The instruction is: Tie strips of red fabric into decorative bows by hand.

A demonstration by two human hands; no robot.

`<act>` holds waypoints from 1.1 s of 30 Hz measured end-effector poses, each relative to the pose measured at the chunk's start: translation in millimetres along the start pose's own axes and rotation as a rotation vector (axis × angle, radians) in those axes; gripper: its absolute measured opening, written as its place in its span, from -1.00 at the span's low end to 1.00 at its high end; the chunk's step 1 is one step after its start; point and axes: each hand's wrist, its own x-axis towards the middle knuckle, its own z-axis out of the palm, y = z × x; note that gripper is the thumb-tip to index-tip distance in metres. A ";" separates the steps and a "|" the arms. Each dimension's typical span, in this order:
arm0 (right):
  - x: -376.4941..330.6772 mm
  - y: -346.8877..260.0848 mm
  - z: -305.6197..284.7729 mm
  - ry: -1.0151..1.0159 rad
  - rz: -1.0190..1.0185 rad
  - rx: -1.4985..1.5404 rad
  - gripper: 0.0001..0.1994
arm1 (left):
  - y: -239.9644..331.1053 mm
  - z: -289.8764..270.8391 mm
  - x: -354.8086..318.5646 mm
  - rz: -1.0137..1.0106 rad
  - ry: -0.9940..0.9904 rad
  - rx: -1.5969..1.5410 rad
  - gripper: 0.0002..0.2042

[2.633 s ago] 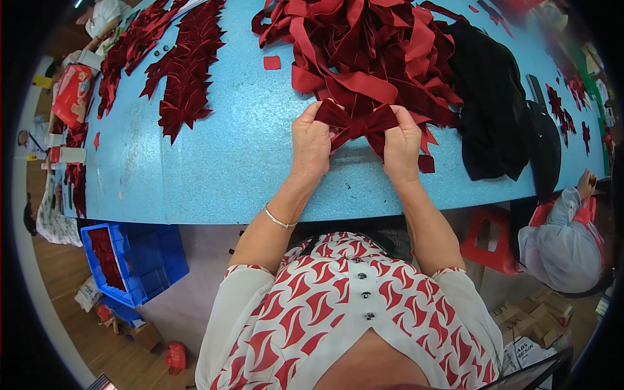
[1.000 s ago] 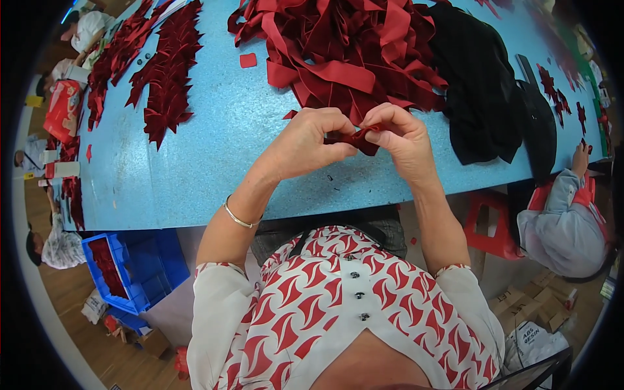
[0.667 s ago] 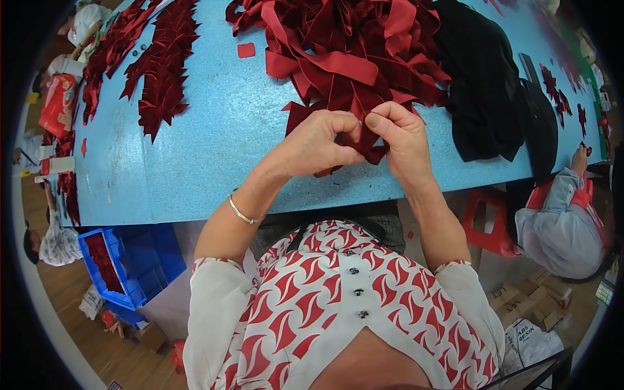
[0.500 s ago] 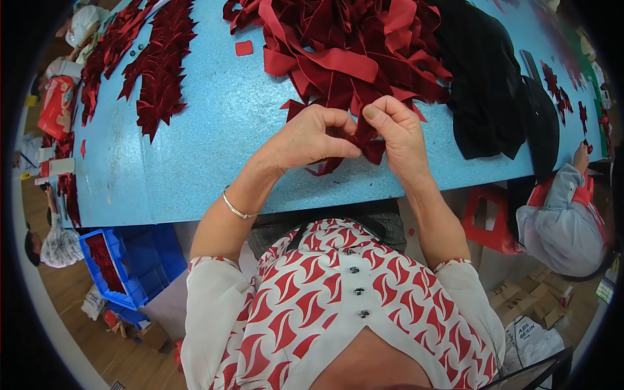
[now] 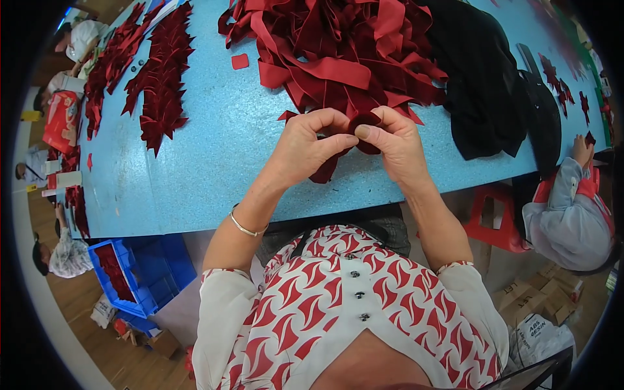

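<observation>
Ribbon [image 5: 365, 119] — between fingertips [image 5: 363, 132] of 2 hands [image 5: 302, 148] [image 5: 403, 148]

I watch through a head-worn fisheye, left of a side-by-side pair, upright and unmirrored, facing steeply down over the patterned blouse [image 5: 286, 318], left hand [image 5: 307, 144] and right hand [image 5: 398, 144] close, near mid-frame, blue table [image 5: 218, 149] spreading away beyond, its edges bowing.
</observation>
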 end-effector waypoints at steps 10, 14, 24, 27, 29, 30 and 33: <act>-4.0 2.2 2.2 0.067 0.003 0.116 -0.87 | -5.9 14.0 -3.1 0.250 0.218 0.361 -0.86; -5.9 -1.1 3.7 0.093 0.021 0.069 -0.87 | -1.3 16.9 -4.5 0.140 0.222 0.162 -0.87; -10.8 -2.0 -0.3 0.008 -0.088 -0.236 -0.92 | -7.9 17.1 -5.3 0.182 0.215 0.205 -0.89; -13.8 1.0 -4.9 -0.020 -0.141 -0.333 -0.92 | -10.9 10.7 -4.6 0.069 0.114 -0.083 -0.90; -14.5 1.6 -6.6 -0.053 -0.052 -0.182 -0.93 | -12.7 3.9 -3.7 -0.059 -0.049 -0.429 -0.91; -14.3 0.9 -5.3 -0.070 -0.008 -0.106 -0.93 | -14.5 2.7 -3.5 -0.060 -0.047 -0.431 -0.91; -13.6 -4.8 2.3 -0.070 0.018 -0.145 -0.94 | -20.8 0.1 -3.8 -0.158 -0.159 -0.385 -0.92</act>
